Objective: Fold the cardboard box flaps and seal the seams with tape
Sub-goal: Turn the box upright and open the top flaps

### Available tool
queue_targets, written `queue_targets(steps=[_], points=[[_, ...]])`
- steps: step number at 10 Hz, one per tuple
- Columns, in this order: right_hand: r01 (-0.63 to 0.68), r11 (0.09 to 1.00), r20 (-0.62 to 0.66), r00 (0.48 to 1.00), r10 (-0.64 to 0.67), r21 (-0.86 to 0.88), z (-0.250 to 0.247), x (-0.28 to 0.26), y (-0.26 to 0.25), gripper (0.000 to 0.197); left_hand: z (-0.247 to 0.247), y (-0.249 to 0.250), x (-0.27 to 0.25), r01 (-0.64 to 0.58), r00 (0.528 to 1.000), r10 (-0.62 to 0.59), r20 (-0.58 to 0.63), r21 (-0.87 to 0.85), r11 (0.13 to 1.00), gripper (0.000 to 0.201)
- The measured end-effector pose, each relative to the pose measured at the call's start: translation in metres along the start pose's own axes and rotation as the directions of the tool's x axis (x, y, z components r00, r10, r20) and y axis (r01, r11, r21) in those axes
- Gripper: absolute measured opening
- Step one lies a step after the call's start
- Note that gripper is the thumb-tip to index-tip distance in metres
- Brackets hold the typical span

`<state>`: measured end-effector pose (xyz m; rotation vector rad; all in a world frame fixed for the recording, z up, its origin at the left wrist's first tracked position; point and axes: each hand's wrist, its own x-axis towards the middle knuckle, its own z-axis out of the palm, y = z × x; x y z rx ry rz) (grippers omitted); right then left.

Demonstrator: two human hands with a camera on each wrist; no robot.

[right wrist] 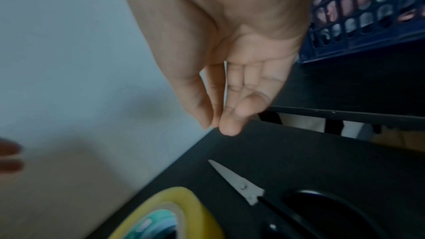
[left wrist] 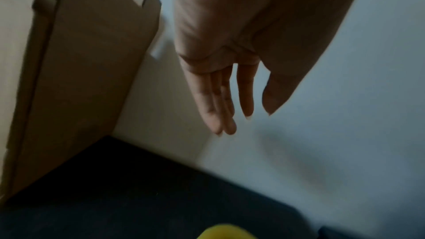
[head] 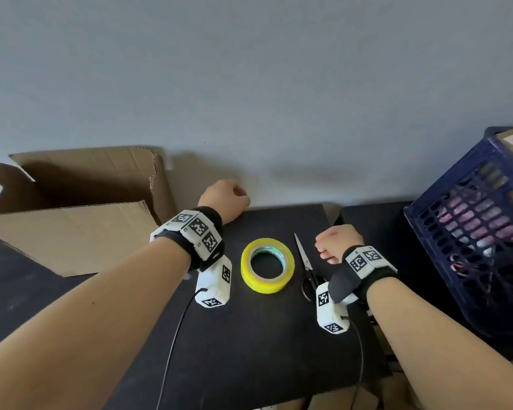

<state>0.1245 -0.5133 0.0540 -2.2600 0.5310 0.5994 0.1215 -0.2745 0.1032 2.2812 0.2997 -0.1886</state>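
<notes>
Cardboard box [head: 71,214] stands open at the tabletop's [head: 249,335] left, flaps raised; tape roll [head: 267,265] and scissors [head: 304,255] lie between the wrists. Left hand [head: 224,201] and right hand [head: 336,244] hover empty, each grip relaxed. Best practice: fold opposite flaps flat before taping. Wrist views alone show the fingers [left wrist: 220,101] loosely extended; head view alone shows the whole box.
</notes>
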Motion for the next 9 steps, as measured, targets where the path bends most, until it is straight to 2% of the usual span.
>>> queue_targets(steps=[1,2,3,4,5,6,7,8,9], points=[[-0.029,0.995,0.11,0.993,0.039,-0.095,0.001,0.016,0.021,0.018,0.03,-0.012,0.013,0.096,0.988,-0.11,0.109,0.13,0.987,0.026],[-0.006,0.958,0.217,0.974,0.071,-0.287,0.013,0.024,0.034,0.02,0.056,-0.024,0.018,0.138,0.957,-0.192,0.219,0.24,0.961,0.053],[0.066,0.855,0.221,0.973,0.058,-0.515,0.027,0.031,0.034,0.038,0.076,-0.034,0.019,0.181,0.921,-0.27,0.279,0.306,0.935,0.066],[0.12,0.79,0.185,0.983,-0.008,-0.602,0.033,0.041,0.026,0.029,0.086,-0.041,0.023,0.192,0.914,-0.301,0.271,0.365,0.911,0.055],[0.128,0.799,0.141,0.988,-0.055,-0.588,0.033,0.054,0.019,0.023,0.089,-0.041,0.03,0.21,0.904,-0.324,0.278,0.372,0.904,0.043],[0.14,0.813,0.136,0.988,-0.075,-0.565,0.034,0.063,0.012,0.022,0.087,-0.039,0.039,0.124,0.943,-0.258,0.209,0.499,0.858,0.033],[0.17,0.825,0.131,0.984,-0.117,-0.539,0.034,0.071,0.006,0.02,0.077,-0.043,0.051,0.134,0.969,-0.223,0.105,0.536,0.833,0.03],[0.193,0.814,0.142,0.98,-0.137,-0.548,0.033,0.078,0.004,0.027,0.068,-0.05,0.061,0.152,0.968,-0.23,0.1,0.493,0.857,0.031],[0.191,0.831,0.15,0.98,-0.132,-0.523,0.032,0.079,0.0,0.024,0.063,-0.049,0.064,0.123,0.978,-0.186,0.094,0.464,0.878,0.034]])
